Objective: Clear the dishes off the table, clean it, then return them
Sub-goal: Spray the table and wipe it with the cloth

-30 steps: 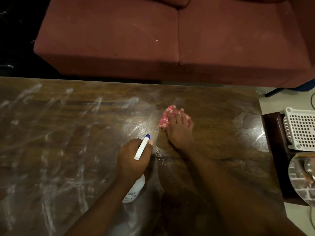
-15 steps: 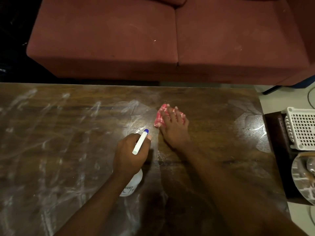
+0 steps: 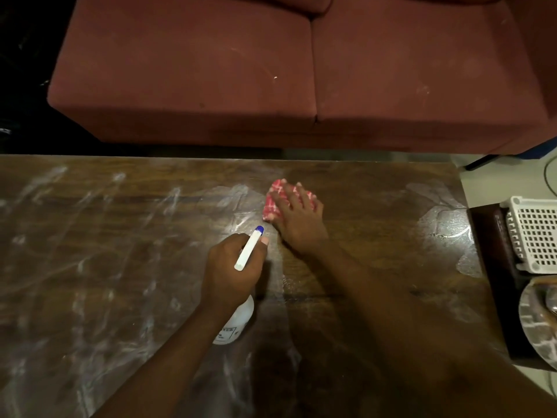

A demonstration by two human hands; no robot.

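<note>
A dark wooden table (image 3: 105, 267) fills the lower view, streaked with whitish smears. My left hand (image 3: 232, 267) grips a white spray bottle (image 3: 236, 322) with a blue-tipped nozzle, held just above the table's middle. My right hand (image 3: 298, 218) presses flat on a bunched red-and-white checked cloth (image 3: 272, 203) lying on the table beyond the nozzle. Most of the cloth is hidden under my fingers.
A maroon sofa (image 3: 271, 70) stands behind the table's far edge. At the right, a low dark stand (image 3: 494, 236) carries a white perforated basket (image 3: 536, 233) and a round metal plate (image 3: 539, 321) with a spoon.
My right hand has slid the cloth a little farther and to the left across the table. My left hand with the bottle stays near the same spot.
</note>
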